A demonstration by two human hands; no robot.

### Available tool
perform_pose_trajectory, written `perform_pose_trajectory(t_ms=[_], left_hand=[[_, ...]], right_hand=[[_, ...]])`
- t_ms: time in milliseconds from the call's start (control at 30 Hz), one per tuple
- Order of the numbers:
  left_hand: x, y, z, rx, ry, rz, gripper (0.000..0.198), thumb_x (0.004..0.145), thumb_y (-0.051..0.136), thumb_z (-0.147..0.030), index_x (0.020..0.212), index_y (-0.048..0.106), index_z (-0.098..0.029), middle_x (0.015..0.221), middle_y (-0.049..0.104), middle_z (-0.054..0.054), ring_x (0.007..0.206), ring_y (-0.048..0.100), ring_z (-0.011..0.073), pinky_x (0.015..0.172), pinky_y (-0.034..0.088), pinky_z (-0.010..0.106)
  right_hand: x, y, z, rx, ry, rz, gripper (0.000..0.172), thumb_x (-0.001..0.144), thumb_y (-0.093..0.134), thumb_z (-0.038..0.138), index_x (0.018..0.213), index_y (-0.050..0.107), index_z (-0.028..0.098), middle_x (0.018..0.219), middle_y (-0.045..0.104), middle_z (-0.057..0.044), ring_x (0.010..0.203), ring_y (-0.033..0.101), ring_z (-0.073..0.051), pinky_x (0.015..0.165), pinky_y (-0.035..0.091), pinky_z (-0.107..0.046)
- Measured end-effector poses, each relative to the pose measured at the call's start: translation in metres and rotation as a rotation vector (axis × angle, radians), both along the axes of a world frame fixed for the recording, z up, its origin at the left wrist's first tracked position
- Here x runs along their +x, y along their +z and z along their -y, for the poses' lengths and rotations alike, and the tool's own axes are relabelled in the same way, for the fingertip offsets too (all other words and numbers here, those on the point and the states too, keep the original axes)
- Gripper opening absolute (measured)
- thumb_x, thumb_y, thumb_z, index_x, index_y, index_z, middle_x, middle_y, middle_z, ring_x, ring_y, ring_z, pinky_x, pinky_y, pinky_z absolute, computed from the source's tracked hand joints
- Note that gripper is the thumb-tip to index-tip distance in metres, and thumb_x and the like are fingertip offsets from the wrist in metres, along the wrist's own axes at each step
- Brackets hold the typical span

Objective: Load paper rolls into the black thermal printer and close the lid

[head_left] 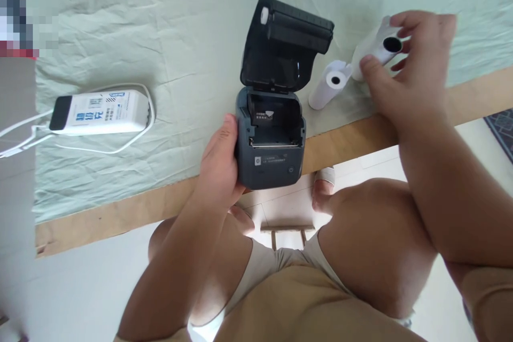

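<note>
My left hand (pixel 220 163) grips the left side of a dark grey label printer (pixel 276 165), which is tilted up at the table's front edge. Its lid (pixel 280 48) is swung up, and the paper compartment inside shows no roll. At the right, my right hand (pixel 412 59) has its thumb and fingers around a white paper roll (pixel 374 48) with a wide dark core. A narrower paper roll (pixel 326 88) with a small core hole lies between that hand and the printer, its loose paper end sticking up.
A white power strip (pixel 102 112) with a looped white cable lies on the left of the pale green tablecloth (pixel 192 37). The bare wooden table edge (pixel 120 214) runs in front of my body. Part of another person (pixel 20 5), blurred out, is at the upper left.
</note>
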State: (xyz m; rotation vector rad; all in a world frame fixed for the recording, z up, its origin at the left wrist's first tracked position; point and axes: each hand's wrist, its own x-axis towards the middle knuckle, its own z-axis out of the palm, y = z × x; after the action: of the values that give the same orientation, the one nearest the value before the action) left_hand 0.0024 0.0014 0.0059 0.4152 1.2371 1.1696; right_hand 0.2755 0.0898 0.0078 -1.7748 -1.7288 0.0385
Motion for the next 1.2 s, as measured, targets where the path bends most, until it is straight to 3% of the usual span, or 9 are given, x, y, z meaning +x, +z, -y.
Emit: perform_pose_trajectory(t_ms=[167, 333, 433, 500, 667, 800, 933, 1067, 1200], left_hand=[[0.001, 0.002, 0.001, -0.024, 0.010, 0.014, 0.043, 0.093, 0.068, -0.066, 0.098, 0.069, -0.024, 0.076, 0.077, -0.001, 0.063, 0.076, 0.0204, 0.049, 0.060, 0.030], [-0.001, 0.000, 0.001, 0.028, -0.008, 0.055, 0.038, 0.092, 0.071, -0.062, 0.099, 0.071, -0.025, 0.084, 0.080, 0.001, 0.077, 0.080, 0.0260, 0.059, 0.065, 0.035], [-0.001, -0.001, 0.002, 0.044, -0.027, 0.006, 0.042, 0.093, 0.068, -0.066, 0.099, 0.070, -0.025, 0.085, 0.078, 0.002, 0.075, 0.080, 0.0262, 0.058, 0.064, 0.037], [-0.002, -0.001, 0.002, 0.043, -0.032, -0.028, 0.044, 0.093, 0.066, -0.068, 0.098, 0.069, -0.025, 0.081, 0.076, 0.001, 0.071, 0.079, 0.0250, 0.055, 0.062, 0.036], [-0.002, -0.002, 0.002, 0.073, -0.042, -0.026, 0.045, 0.092, 0.067, -0.069, 0.097, 0.069, -0.025, 0.081, 0.076, 0.001, 0.078, 0.080, 0.0260, 0.060, 0.064, 0.035], [-0.004, -0.004, 0.002, 0.071, -0.048, -0.030, 0.044, 0.092, 0.068, -0.068, 0.094, 0.069, -0.024, 0.075, 0.072, 0.001, 0.072, 0.079, 0.0243, 0.053, 0.059, 0.032], [-0.004, -0.005, 0.003, 0.076, -0.058, -0.029, 0.046, 0.091, 0.068, -0.070, 0.095, 0.069, -0.025, 0.073, 0.071, 0.000, 0.069, 0.078, 0.0238, 0.054, 0.059, 0.032], [-0.004, -0.003, 0.004, 0.045, -0.048, -0.016, 0.044, 0.091, 0.069, -0.069, 0.097, 0.069, -0.025, 0.075, 0.073, 0.000, 0.071, 0.079, 0.0242, 0.055, 0.061, 0.032], [-0.004, -0.002, 0.003, 0.016, -0.052, -0.013, 0.045, 0.089, 0.069, -0.070, 0.095, 0.068, -0.026, 0.073, 0.071, 0.000, 0.075, 0.080, 0.0264, 0.058, 0.064, 0.035]], right_hand=[[-0.001, -0.010, -0.004, -0.156, 0.015, -0.111, 0.058, 0.082, 0.077, 0.021, 0.136, 0.056, 0.026, 0.116, 0.070, -0.008, 0.087, 0.066, -0.019, 0.086, 0.055, -0.040], [0.002, -0.010, 0.006, -0.100, 0.167, -0.045, 0.046, 0.082, 0.075, 0.017, 0.126, 0.065, 0.027, 0.125, 0.069, -0.013, 0.113, 0.066, -0.028, 0.103, 0.051, -0.048], [0.004, -0.010, 0.008, -0.095, 0.134, -0.061, 0.052, 0.078, 0.083, 0.024, 0.126, 0.066, 0.026, 0.124, 0.069, -0.015, 0.103, 0.067, -0.026, 0.092, 0.055, -0.045], [0.003, -0.010, 0.010, -0.092, 0.106, -0.117, 0.052, 0.081, 0.077, 0.020, 0.130, 0.064, 0.027, 0.118, 0.072, -0.012, 0.092, 0.067, -0.023, 0.086, 0.056, -0.043], [0.003, -0.010, 0.012, -0.040, 0.164, -0.040, 0.045, 0.079, 0.078, 0.020, 0.124, 0.071, 0.026, 0.125, 0.069, -0.016, 0.107, 0.067, -0.025, 0.090, 0.056, -0.042], [0.006, -0.013, 0.010, -0.049, 0.131, -0.112, 0.062, 0.082, 0.072, 0.015, 0.141, 0.061, 0.028, 0.123, 0.072, -0.012, 0.099, 0.068, -0.021, 0.089, 0.057, -0.039], [0.007, -0.014, 0.010, -0.058, 0.094, -0.062, 0.058, 0.078, 0.077, 0.019, 0.135, 0.066, 0.025, 0.131, 0.071, -0.016, 0.105, 0.069, -0.025, 0.090, 0.056, -0.042], [0.006, -0.012, 0.011, -0.086, 0.165, -0.094, 0.065, 0.080, 0.066, 0.008, 0.142, 0.060, 0.028, 0.129, 0.072, -0.014, 0.106, 0.069, -0.024, 0.092, 0.055, -0.042], [0.001, -0.011, 0.009, -0.104, 0.123, 0.002, 0.059, 0.077, 0.081, 0.018, 0.134, 0.068, 0.027, 0.129, 0.065, -0.016, 0.114, 0.064, -0.026, 0.100, 0.054, -0.043]])
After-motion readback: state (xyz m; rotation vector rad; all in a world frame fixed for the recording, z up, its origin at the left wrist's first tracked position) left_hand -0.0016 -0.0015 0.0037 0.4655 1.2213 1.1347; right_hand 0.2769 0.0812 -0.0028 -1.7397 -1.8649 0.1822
